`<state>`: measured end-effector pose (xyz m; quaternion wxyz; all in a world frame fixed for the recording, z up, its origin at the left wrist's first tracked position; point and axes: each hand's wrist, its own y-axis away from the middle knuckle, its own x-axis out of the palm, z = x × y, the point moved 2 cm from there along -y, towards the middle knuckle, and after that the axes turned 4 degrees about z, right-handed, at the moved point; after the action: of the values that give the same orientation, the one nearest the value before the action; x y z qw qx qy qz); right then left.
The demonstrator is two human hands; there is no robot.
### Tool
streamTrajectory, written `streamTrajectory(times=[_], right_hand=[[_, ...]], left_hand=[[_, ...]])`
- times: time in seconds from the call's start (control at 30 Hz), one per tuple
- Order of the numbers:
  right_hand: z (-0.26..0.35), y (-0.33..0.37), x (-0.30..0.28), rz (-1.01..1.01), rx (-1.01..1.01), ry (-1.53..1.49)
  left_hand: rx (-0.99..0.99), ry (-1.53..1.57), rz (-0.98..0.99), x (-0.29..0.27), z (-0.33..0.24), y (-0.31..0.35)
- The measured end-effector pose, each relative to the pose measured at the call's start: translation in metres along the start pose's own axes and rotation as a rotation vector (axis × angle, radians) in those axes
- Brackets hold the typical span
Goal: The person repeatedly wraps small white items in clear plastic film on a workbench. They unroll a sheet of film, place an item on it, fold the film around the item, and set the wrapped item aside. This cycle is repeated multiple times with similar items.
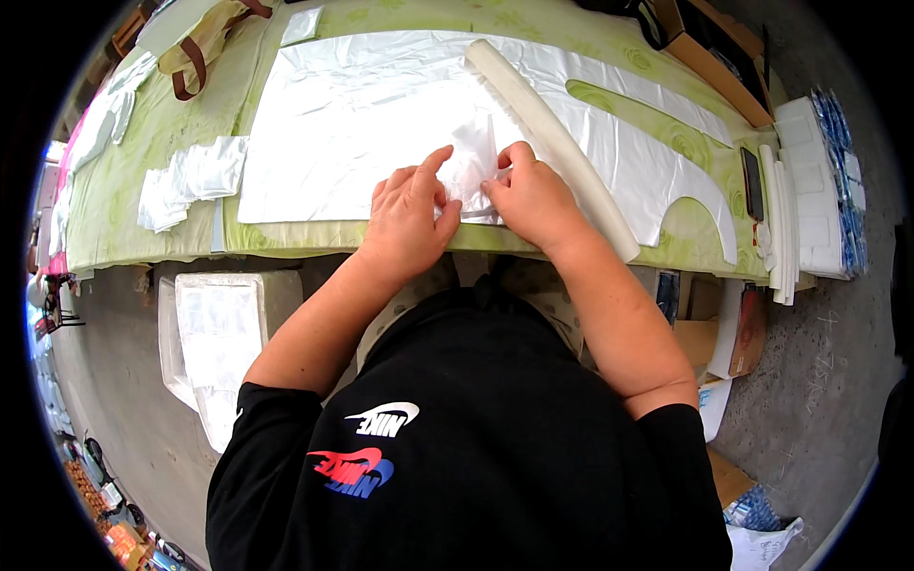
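A stack of white plastic film sheets (324, 124), cut with long handle-like loops at its right end, lies flat across the table before me. Near its front edge a small translucent white plastic bag (473, 157) stands up between my hands. My right hand (538, 200) pinches its lower right edge between thumb and forefinger. My left hand (407, 217) is at its left side, thumb and forefinger apart, its other fingers bent over the film. A long cream-coloured roll (562, 143) lies slantwise on the sheets, just right of my right hand.
Folded white plastic packets (195, 179) lie on the left of the green-covered table (143, 233). A bag with brown handles (190, 68) sits at far left, and a cardboard box (719, 67) at far right. A phone (752, 184) rests near the right edge, beside stacked white packs (809, 181).
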<state>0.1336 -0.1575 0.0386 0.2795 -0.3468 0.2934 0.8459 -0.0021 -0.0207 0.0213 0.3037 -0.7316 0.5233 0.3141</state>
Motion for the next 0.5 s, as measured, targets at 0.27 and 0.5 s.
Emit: streamTrajectory(times=[0.27,0.5], right_hand=[[0.005,0.011,0.0,-0.034,-0.045,-0.111],[-0.013,0.015,0.013,-0.059,-0.227,-0.218]], left_hand=[[0.178,-0.364,0.19,0.016,-0.004,-0.007],[0.053,-0.418,0.17,0.02,-0.005,-0.005]])
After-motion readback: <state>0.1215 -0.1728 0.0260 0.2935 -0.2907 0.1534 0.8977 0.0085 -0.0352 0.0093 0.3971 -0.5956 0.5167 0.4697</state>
